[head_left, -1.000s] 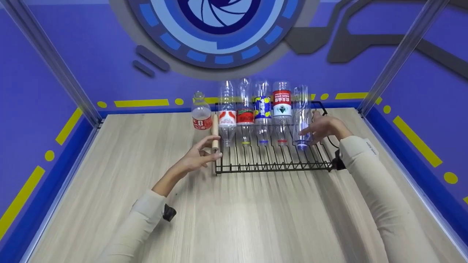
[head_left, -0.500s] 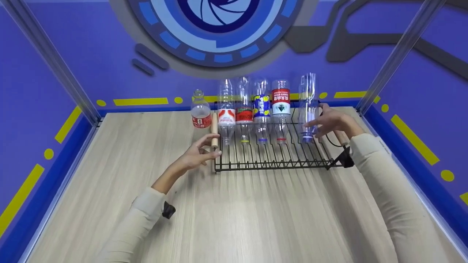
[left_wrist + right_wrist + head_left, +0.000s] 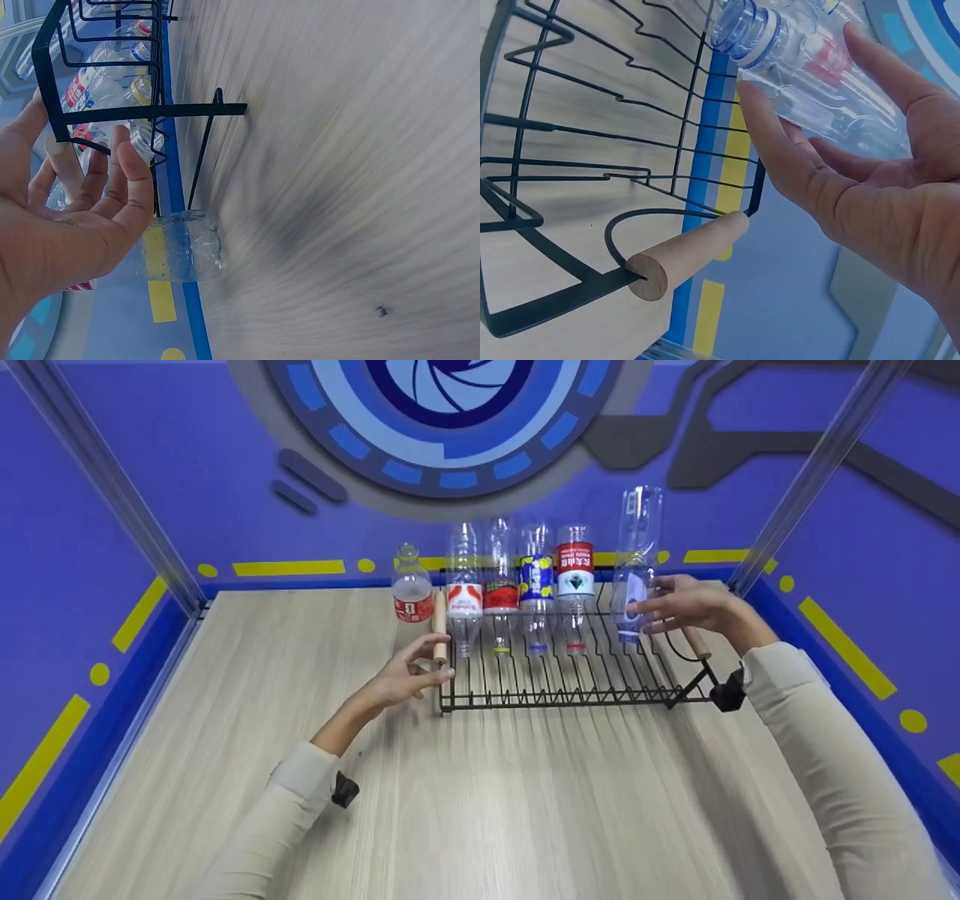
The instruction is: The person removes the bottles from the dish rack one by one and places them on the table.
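My right hand (image 3: 694, 604) grips a clear plastic bottle (image 3: 641, 529) neck-down over the right part of a black wire rack (image 3: 555, 706). In the right wrist view, thumb and fingers lie on either side of the bottle (image 3: 802, 67), with its open blue-tinted neck toward the wires. My left hand (image 3: 401, 679) holds the rack's left end, its fingers curled around the wooden handle (image 3: 440, 626). The left wrist view shows this handle (image 3: 66, 169) behind the fingers. To the right bottle's left, a red-and-white-labelled bottle (image 3: 575, 566) and several others stand neck-down in the rack.
An upright bottle with a red label (image 3: 412, 596) stands on the wooden table (image 3: 480, 810) just left of the rack. A second wooden handle (image 3: 696, 643) is on the rack's right end. A blue patterned wall (image 3: 187, 472) rises behind.
My right hand has lifted the clear bottle up and to the right, away from the row of other bottles. The left hand stays at the rack's left handle.
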`<state>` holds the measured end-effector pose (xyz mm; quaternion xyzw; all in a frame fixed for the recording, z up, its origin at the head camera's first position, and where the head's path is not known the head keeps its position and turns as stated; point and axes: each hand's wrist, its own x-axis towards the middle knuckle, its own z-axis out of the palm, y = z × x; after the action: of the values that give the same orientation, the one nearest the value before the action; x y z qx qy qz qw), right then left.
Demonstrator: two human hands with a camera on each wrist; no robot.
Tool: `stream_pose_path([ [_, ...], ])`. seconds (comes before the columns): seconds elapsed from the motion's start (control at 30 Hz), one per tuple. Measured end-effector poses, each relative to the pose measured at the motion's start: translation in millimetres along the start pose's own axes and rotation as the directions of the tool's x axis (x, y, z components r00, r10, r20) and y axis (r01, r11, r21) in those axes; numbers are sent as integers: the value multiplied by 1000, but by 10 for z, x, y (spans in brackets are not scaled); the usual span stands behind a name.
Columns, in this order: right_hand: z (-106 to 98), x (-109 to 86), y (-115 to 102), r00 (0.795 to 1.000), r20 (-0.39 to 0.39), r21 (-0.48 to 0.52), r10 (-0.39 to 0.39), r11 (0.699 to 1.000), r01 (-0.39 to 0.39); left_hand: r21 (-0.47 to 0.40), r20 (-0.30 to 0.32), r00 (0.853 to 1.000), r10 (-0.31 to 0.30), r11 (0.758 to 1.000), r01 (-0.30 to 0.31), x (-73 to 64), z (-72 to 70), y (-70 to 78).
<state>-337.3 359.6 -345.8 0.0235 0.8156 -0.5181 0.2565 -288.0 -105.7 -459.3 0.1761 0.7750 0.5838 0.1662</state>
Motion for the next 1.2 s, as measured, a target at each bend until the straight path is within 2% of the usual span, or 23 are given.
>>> stream_pose_path([
  [0.23,29,-71,-11,999,18,-18,-34,999,35,-3,1,1000,-12,1000,12,13,-2,-9],
  [0.47,80,-103,-48,994,65,-64,-88,994,92,-14,7,1000,21,1000,-21,20,-4,-20],
  [0.77,162,-108,-71,987,98,-78,-130,987,138,11,-6,1000,-7,1000,7,15,4,-6],
  [1.2,246,-67,-57,973,129,-128,-189,970,205,4,-4,1000,2,1000,-2,19,-3,-31],
])
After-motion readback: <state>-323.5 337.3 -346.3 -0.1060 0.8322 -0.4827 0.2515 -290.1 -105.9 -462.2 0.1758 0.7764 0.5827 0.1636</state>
